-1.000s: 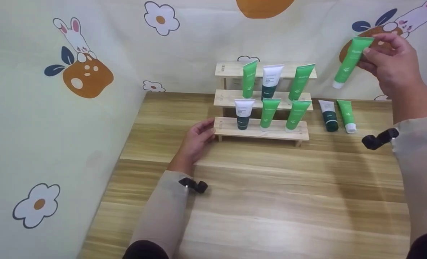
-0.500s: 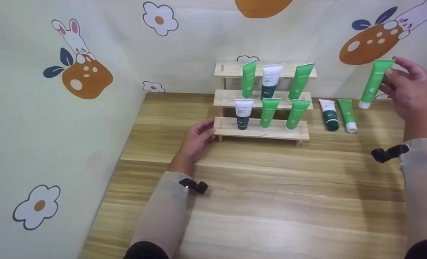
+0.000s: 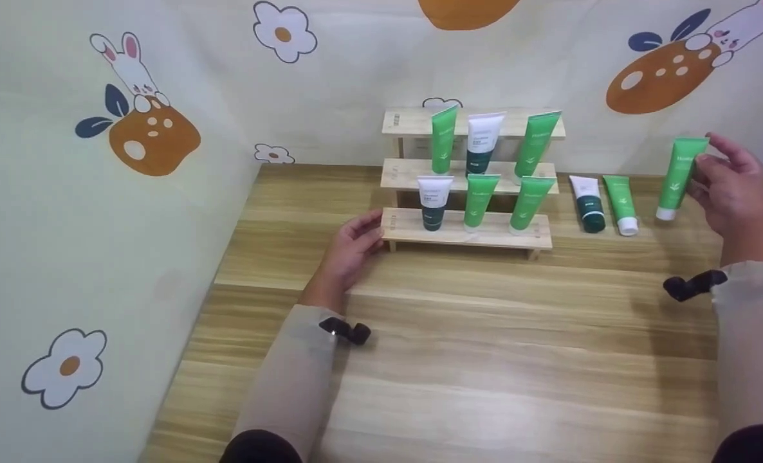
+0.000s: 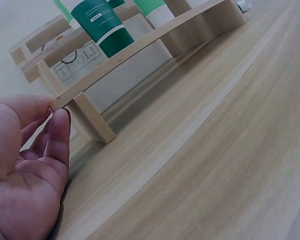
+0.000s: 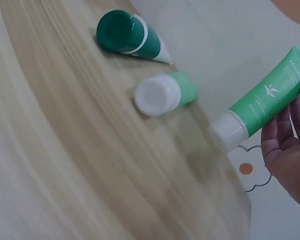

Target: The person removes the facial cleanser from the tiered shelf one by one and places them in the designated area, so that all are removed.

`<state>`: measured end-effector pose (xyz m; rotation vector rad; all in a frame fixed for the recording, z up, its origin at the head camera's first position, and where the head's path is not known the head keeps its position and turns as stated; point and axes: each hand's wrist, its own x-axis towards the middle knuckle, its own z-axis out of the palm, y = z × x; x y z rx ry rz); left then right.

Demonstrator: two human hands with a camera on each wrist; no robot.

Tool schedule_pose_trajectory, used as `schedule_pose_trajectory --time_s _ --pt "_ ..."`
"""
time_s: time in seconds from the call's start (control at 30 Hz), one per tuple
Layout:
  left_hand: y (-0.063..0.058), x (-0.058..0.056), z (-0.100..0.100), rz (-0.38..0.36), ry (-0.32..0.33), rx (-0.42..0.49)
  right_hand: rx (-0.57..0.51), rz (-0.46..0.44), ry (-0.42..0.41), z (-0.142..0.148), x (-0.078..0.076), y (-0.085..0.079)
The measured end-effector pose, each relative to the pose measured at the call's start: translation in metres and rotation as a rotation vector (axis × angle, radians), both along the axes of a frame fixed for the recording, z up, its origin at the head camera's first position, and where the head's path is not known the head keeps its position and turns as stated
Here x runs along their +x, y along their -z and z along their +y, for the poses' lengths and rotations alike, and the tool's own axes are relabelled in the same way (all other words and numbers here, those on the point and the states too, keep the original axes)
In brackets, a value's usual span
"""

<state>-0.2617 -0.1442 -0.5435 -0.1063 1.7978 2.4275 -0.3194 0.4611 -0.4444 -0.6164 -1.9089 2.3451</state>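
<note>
My right hand (image 3: 738, 190) pinches a green tube (image 3: 677, 177) by its edge, white cap downward. In the right wrist view this green tube (image 5: 270, 95) appears just above the table, tilted. To its left a green tube (image 3: 621, 202) and a white and dark green tube (image 3: 588, 206) lie on the table. My left hand (image 3: 349, 251) grips the left end of the lowest step of a three-step wooden rack (image 3: 394, 238). In the left wrist view, thumb and fingers pinch the board's corner (image 4: 60, 100). Several tubes stand on the rack's lower two steps.
The rack stands on a wood-grain table (image 3: 484, 334) near the back wall. A patterned cloth (image 3: 343, 77) with flowers and rabbits covers the wall behind and the left side. The rack's top step (image 3: 413, 122) lies behind the tubes' upper ends.
My right hand has carried the green tube right and then down, from in front of the wall cloth to beside the lying tubes. The left hand keeps its grip on the rack.
</note>
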Motion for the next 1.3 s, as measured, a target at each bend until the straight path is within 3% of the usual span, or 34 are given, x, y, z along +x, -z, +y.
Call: schedule_pose_trajectory --time_s 0.3,0.57,1.0,1.3 --pt "-0.003 -0.001 0.000 -0.006 0.008 0.005 0.055 -0.034 -0.039 0.006 -0.004 0.023" --pt "-0.005 -0.002 -0.003 -0.002 0.006 -0.015 0.096 -0.110 -0.039 0.006 -0.014 0.028" --pt "-0.005 -0.001 -0.004 -0.007 0.009 -0.025 0.175 -0.243 0.034 -0.002 -0.024 0.041" --pt "-0.003 -0.001 -0.003 -0.006 0.011 -0.026 0.324 -0.297 0.010 -0.004 -0.032 0.045"
